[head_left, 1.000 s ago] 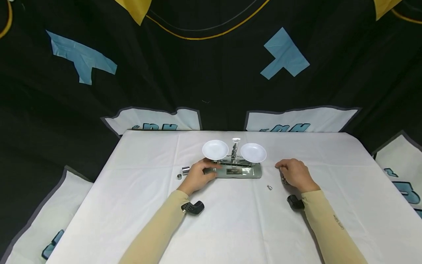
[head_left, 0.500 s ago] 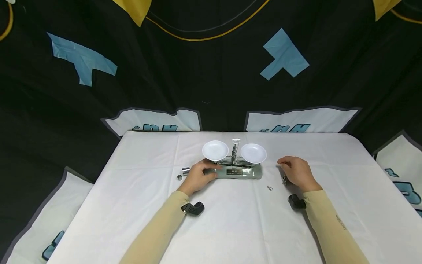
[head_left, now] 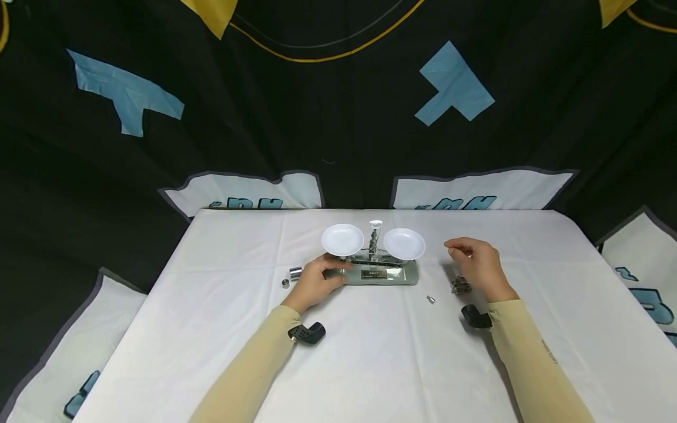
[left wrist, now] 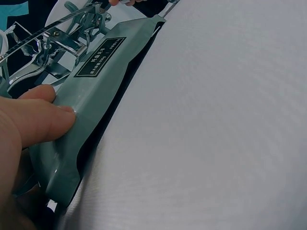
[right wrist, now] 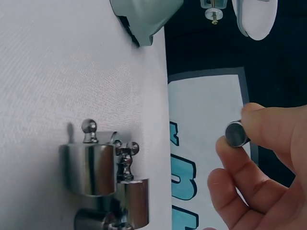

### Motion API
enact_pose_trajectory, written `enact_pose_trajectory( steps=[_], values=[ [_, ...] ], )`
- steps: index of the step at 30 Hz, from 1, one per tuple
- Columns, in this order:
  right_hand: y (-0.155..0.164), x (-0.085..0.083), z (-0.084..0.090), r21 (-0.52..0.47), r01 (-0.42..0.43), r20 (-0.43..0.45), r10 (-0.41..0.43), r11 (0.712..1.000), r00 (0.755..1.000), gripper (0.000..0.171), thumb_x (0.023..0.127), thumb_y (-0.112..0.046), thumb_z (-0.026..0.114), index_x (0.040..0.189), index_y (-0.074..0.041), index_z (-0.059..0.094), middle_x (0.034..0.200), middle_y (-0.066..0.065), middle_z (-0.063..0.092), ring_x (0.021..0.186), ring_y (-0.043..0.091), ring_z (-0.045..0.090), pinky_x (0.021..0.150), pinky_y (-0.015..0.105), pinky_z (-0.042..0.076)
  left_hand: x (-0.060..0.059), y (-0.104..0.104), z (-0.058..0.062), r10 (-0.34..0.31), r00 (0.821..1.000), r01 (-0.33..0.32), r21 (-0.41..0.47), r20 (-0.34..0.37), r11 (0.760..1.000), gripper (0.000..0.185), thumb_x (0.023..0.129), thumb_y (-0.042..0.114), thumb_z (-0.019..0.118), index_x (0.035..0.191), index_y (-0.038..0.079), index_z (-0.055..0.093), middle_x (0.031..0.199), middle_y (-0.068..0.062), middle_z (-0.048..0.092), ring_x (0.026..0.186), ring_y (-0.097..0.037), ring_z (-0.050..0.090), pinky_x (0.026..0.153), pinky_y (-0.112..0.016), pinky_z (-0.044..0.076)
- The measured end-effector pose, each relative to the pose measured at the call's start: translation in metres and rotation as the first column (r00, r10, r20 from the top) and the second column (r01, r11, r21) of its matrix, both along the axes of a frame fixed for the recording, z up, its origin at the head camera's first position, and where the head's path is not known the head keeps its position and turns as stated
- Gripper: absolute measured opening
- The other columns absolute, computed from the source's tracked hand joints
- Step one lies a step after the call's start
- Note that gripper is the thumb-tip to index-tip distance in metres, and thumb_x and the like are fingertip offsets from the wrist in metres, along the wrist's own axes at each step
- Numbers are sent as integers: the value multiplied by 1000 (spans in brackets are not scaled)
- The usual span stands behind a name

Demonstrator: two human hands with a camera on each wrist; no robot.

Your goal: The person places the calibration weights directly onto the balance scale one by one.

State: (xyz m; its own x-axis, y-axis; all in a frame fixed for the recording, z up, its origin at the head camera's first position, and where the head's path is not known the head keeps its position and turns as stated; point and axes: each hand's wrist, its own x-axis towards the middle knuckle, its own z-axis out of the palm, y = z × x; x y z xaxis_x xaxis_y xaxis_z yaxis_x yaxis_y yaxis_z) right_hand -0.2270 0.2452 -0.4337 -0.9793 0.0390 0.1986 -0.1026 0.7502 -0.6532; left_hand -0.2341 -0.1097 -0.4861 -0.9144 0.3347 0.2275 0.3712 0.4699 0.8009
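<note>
While gripping balance point(head_left: 388, 277) with left hand point(head_left: 313, 286), pinching weight point(right wrist: 235, 134) in right hand point(head_left: 481, 267), right of balance: could drop weight through slack pinch.

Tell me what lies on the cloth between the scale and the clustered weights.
In the head view, one small metal weight lies between them, slightly toward the front.
</note>
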Motion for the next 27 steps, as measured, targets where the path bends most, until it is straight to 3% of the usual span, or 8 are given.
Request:
enact_pose_trajectory(
  steps=[7,13,19,22,27],
  values=[
    [-1,0,6,-33,9,-2,-9,999,1000,37,102,-12,58,137,-1,62,111,23,68,100,34,60,62,22,47,0,-1,2,-3,1000,3,10,-15,1000,28,83,7,72,109,13,80,134,-11,68,132,-31,59,115,-50,44],
    [-2,2,10,-55,42,22,-41,998,999,36,103,-16,56,134,2,63,117,24,69,106,34,59,75,29,47,-1,-1,0,-3,1000,3,7,-8,1000,28,83,7,73,110,13,79,133,-10,68,132,-31,59,116,-50,43],
    [-1,4,13,-143,85,87,-73,986,994,37,104,-22,57,131,1,65,125,23,68,110,32,61,86,35,50,0,0,0,-2,1000,2,9,-2,1000,28,83,7,73,110,13,79,132,-11,69,132,-31,59,116,-50,43],
    [-1,4,13,-177,80,110,-61,981,992,37,104,-23,58,131,1,65,126,23,67,111,32,62,86,32,51,1,0,1,1,1000,-1,3,2,1000,28,83,7,74,110,13,79,132,-10,69,131,-31,59,116,-49,43],
    [0,3,13,-196,50,110,-29,979,994,40,103,-22,59,135,1,62,126,21,67,113,29,61,80,13,48,0,1,1,-1,1000,1,1,0,1000,28,83,6,73,110,13,79,133,-11,68,132,-31,59,116,-48,43]
  ],
)
